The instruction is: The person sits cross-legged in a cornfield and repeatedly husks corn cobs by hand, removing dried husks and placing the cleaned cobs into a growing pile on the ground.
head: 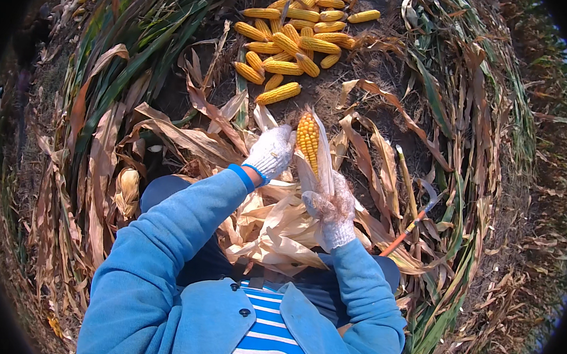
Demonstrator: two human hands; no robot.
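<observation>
My right hand (329, 207), in a white knit glove, is closed around the lower part of a corn ear (308, 139) whose yellow kernels show between partly opened dry husks. Brown silk clings to that glove. My left hand (271, 151), also gloved, is just left of the ear, its fingers bent at the edge of the husk; whether they pinch a husk leaf I cannot tell. Peeled pale husks (279, 231) lie heaped below both hands, between my legs. Beyond the hands, a pile of husked yellow corn ears (285, 44) rests on bare soil.
A sickle with an orange handle (397, 241) lies at the right, its curved blade pointing away. An ear still in its husk (127, 191) is beside my left knee. Cut corn stalks and leaves (134, 58) are heaped at the left, with more stalks (470, 116) at the right.
</observation>
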